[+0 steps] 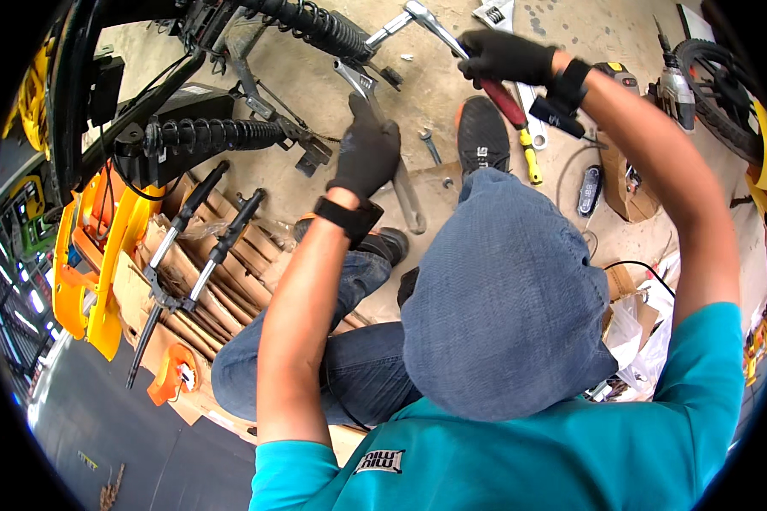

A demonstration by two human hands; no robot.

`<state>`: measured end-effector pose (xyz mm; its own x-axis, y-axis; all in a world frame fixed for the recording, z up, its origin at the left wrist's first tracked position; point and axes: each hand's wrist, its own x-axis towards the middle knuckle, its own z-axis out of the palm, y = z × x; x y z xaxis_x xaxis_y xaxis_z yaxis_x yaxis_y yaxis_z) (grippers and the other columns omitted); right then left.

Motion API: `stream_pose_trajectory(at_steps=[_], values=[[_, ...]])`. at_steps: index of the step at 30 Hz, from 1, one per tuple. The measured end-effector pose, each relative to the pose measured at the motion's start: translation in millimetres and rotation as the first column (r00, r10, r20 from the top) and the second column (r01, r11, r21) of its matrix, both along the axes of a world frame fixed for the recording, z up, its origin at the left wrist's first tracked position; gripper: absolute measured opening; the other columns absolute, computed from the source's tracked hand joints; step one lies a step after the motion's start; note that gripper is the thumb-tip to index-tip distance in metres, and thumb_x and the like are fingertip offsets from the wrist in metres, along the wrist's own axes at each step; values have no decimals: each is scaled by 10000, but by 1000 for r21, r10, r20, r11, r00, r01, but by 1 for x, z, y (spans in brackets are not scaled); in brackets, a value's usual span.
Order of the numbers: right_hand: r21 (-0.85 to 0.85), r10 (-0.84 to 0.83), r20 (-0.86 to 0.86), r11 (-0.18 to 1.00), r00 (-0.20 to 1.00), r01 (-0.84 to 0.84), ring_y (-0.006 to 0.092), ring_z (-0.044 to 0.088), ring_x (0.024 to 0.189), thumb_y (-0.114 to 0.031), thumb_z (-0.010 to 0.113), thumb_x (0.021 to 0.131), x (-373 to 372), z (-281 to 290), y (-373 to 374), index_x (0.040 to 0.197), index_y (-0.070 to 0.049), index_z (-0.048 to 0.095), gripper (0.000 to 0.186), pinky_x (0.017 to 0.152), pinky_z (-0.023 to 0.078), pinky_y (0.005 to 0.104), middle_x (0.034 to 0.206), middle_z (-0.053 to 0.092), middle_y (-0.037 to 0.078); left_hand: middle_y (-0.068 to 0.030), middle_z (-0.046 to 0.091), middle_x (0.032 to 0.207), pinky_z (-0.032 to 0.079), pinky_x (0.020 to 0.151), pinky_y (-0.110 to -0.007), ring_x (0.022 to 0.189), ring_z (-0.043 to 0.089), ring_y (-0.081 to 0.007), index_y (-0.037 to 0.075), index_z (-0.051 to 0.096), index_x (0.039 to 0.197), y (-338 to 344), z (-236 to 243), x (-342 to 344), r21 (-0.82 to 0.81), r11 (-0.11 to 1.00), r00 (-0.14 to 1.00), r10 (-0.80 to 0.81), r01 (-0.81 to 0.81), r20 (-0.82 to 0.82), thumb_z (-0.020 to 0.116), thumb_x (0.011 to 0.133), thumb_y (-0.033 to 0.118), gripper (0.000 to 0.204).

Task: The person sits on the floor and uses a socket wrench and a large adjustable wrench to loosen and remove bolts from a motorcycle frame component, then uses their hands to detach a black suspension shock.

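Our left hand (367,156) grips a wrench (357,80), our right hand (507,61) a ratchet (435,28). Probably we tighten or loosen beside the shock absorber (317,27); next move needs steady holding.

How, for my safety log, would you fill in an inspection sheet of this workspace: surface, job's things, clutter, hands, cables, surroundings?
Surface: pale floor, with dark spots near the picture's top edge.
Job's things: adjustable wrench; red-handled ratchet, its socket end close to the upper coil-spring shock.
Clutter: small spanner, yellow-handled tool and cardboard sheets lying about.
Hands: both gloved; left hand grips the wrench, right hand the ratchet.
Cables: thin black cable curving at right.
Surroundings: yellow panels at left, tyred wheel at right.
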<state>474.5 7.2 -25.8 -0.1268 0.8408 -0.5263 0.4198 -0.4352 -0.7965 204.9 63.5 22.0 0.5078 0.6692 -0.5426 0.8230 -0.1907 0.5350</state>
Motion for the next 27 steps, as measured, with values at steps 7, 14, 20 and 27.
stream_pose_trajectory(at_steps=[7,14,20,27], values=[[250,-137,347,967,928,50,350,611,897,-210,631,858,-11,-77,0,1071,-60,555,272,783,464,425,944,639,170,-52,630,830,480,527,-208,622,578,-86,-30,582,1124,105,41,-24,-693,693,882,435,-198,183,589,889,263,375],[4,-93,-122,996,988,94,138,618,761,-221,623,870,3,-23,-3,1012,-3,571,265,702,499,291,825,629,83,-231,615,802,525,617,-417,670,643,-323,-53,347,1246,47,2,-17,-123,982,989,-149,147,-6,560,844,183,513],[622,355,136,696,925,-358,275,662,736,-179,530,937,17,67,39,982,-2,629,208,674,520,362,840,685,146,-319,549,977,537,653,-375,770,655,-338,-268,-86,1316,-34,-59,6,266,936,956,-169,231,-239,586,781,76,925],[-25,16,-118,1000,993,-20,130,615,735,-253,578,915,4,7,9,978,-14,569,247,709,512,300,812,624,63,-352,541,1000,523,662,-481,766,624,-439,-158,25,1366,-12,-17,4,113,992,997,-42,49,-60,536,844,125,784]])
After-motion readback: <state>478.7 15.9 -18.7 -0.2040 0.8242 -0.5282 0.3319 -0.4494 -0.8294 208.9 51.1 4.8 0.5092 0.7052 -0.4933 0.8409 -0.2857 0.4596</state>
